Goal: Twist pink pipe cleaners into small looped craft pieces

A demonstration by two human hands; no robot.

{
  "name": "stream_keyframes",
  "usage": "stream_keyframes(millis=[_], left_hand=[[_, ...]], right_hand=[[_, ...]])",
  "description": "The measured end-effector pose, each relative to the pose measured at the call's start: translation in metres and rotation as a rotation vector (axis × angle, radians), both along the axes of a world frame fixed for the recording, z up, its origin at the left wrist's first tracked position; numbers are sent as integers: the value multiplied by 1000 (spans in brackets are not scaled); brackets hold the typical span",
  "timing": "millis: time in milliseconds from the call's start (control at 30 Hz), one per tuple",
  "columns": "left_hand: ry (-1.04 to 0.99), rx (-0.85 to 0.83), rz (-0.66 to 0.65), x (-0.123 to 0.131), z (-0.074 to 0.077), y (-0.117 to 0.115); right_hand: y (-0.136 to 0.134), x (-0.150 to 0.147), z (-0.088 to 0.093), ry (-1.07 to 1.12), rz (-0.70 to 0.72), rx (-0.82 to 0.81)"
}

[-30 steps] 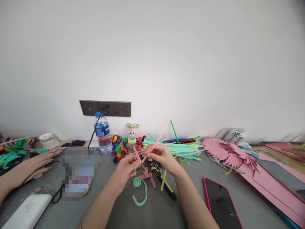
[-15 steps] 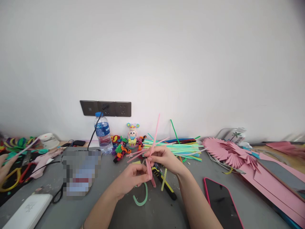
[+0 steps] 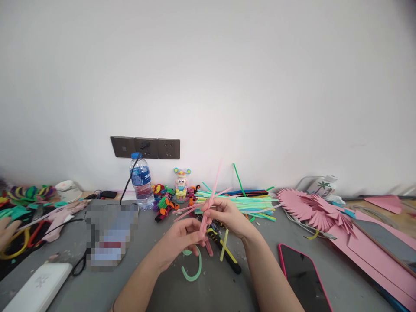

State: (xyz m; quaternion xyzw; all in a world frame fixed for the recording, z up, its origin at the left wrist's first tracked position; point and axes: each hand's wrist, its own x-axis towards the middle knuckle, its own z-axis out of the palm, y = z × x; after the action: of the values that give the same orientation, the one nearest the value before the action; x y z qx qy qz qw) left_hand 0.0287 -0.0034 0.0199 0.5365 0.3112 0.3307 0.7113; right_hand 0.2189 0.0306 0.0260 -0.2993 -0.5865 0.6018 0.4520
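Both of my hands meet over the desk's middle around a bundle of pink pipe cleaners (image 3: 214,188). One long strand sticks up toward the wall, and shorter ends fan out to the left. My right hand (image 3: 225,216) pinches the bundle near its crossing point. Lower down, my left hand (image 3: 178,245) has thumb and fingers closed on the hanging strands. Below the left hand lies a curled green pipe cleaner (image 3: 191,279). A yellow-and-black handled tool (image 3: 230,255) and a short yellow-green pipe cleaner (image 3: 224,246) lie under the right hand.
Behind my hands lies a pile of pipe cleaners (image 3: 250,203), beside a small figurine (image 3: 181,185) and a water bottle (image 3: 142,184). A phone (image 3: 303,277) and pink folded paper (image 3: 312,208) are at right. At far left, another person's hand (image 3: 7,232) is near scissors (image 3: 17,247).
My left hand has slid slightly up the pink strands, closer to my right hand, and its fingers have shifted. The other person's pale strip at far left is lower.
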Motion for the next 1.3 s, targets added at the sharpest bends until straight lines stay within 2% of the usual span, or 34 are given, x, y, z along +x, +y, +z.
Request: stream_keyframes(millis=[67, 200, 367, 533, 733, 933, 1033, 1200, 1300], left_hand=[[-7, 55, 141, 1, -4, 3], [104, 319, 417, 1, -15, 12], [181, 406, 538, -3, -24, 20], [269, 471, 572, -5, -28, 22], [350, 677, 590, -5, -33, 24], [401, 738, 594, -6, -30, 22], [365, 689, 641, -5, -28, 21], [90, 327, 629, -3, -25, 22], [-42, 178, 602, -1, -23, 21]], right_hand=[[3, -3, -2, 9, -82, 22], [6, -10, -5, -25, -191, 53], [8, -16, -5, -37, -285, 44], [8, -19, -5, -24, -309, 54], [6, -19, -2, -20, -295, 52], [8, -20, -4, 0, -298, 50], [9, -21, -8, 19, -302, 24], [10, -26, -13, 54, -251, 4], [9, -31, -13, 85, -250, 0]])
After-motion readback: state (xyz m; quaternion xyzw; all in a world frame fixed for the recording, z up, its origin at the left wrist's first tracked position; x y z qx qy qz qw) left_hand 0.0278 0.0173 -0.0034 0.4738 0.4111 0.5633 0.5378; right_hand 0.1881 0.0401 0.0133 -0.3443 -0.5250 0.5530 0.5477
